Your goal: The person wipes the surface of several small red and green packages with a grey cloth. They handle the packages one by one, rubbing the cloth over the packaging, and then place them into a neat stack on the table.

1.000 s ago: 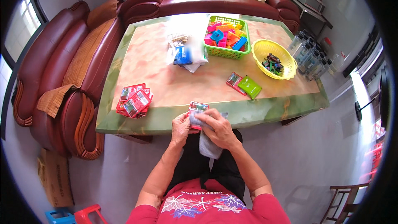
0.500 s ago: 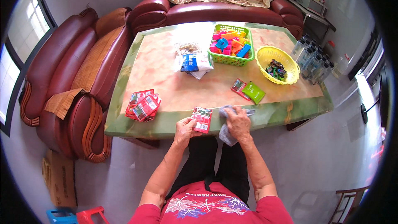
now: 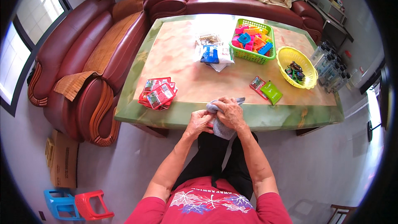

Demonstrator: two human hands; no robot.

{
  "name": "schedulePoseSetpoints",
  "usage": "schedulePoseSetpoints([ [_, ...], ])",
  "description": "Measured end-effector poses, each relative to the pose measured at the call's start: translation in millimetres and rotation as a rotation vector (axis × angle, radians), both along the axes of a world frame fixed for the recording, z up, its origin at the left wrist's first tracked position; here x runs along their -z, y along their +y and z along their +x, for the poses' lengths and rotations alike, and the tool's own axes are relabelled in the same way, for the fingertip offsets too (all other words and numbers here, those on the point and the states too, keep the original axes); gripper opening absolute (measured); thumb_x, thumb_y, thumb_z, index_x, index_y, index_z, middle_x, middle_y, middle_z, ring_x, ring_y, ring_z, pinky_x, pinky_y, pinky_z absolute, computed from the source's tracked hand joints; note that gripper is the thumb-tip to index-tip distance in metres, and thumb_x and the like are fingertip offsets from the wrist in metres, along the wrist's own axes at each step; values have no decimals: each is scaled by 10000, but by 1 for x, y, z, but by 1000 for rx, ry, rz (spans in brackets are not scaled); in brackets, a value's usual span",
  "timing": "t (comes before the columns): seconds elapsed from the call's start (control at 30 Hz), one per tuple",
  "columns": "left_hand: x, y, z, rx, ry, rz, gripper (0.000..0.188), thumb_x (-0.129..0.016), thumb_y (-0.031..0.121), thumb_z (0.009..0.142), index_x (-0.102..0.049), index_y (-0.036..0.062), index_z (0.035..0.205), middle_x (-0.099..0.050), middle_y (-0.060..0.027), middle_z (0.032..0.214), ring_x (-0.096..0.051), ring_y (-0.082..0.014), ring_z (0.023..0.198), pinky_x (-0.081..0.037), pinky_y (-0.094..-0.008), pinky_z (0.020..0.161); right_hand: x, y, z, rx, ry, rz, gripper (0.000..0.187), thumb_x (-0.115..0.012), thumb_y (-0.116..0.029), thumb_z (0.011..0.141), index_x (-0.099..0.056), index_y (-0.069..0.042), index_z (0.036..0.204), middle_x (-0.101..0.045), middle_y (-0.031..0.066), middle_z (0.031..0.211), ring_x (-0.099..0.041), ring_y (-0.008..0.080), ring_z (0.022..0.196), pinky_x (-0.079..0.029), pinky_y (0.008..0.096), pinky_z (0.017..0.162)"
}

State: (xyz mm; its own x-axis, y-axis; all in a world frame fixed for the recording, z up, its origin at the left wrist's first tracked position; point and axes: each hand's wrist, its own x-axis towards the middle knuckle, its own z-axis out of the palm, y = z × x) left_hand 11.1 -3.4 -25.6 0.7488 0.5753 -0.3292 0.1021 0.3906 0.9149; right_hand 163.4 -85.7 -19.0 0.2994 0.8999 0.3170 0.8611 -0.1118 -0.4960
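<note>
A red packet is at the table's near edge, btwn the two hands, mostly hidden under a grey cloth; only a bit of red shows. L hand has thumb & fingers pinched tog. on the packet's left side. R hand has fingers closed on the cloth, pressing it over the packet; exact fingertip positions under there can't be told.

On the table, near left, a messy stack of red packets, overlapping. Near right, another red packet w/ a green packet touching it. Farther back, approx. mid-table, a blue packet sits on white & clear bags; just right of that, a green basket full of multicol. blocks. Right again, a yellow bowl w/ small dark bits inside. Clear bottles w/ dark caps stand grouped by the table's right end.

Far side: maroon sofa. Left: 2nd maroon couch w/ brown cover. Floor, near left: cardboard box, blue stool, red stool.
</note>
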Motion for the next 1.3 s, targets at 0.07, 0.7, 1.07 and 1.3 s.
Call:
schedulePoseSetpoints([
  [0.07, 3, 0, -1, 3, 8, -20, 225, -616, 215, 957, -648, 27, 1076, -679, -52, 887, -663, -114, 665, -598, -280, 521, 3, 3, 6, 50, -53, -34, 354, -635, -159, 757, -693, -218, 1101, -622, 54, 1157, -582, 337, 1018, -510, 424, 874],
  [0.7, 5, -13, -8, -355, -259, 1373, 200, -744, -47, 737, -702, 64, 898, -610, -85, 1040, -602, -248, 941, -524, -336, 776, -32, -50, -3, 27, 624, 380, 280, -659, -61, 864, -644, -15, 1140, -647, 101, 1017, -629, 205, 918, -508, 323, 812],
  [1.07, 44, -21, -20, -408, -183, 1277, 231, -762, -85, 670, -662, 65, 814, -489, -105, 1095, -559, -238, 955, -503, -317, 778, -4, -1, -28, -113, 122, 1, 321, -685, -183, 776, -695, -190, 1096, -588, 107, 1129, -605, 298, 1033, -517, 415, 848],
  [1.3, 38, -20, -21, -407, -198, 1240, 252, -765, -84, 673, -687, 96, 831, -499, -95, 1082, -538, -234, 936, -483, -317, 753, 6, 14, -18, 31, -39, 90, 317, -707, -188, 763, -693, -193, 1080, -594, 123, 1131, -581, 329, 1052, -515, 432, 847],
])
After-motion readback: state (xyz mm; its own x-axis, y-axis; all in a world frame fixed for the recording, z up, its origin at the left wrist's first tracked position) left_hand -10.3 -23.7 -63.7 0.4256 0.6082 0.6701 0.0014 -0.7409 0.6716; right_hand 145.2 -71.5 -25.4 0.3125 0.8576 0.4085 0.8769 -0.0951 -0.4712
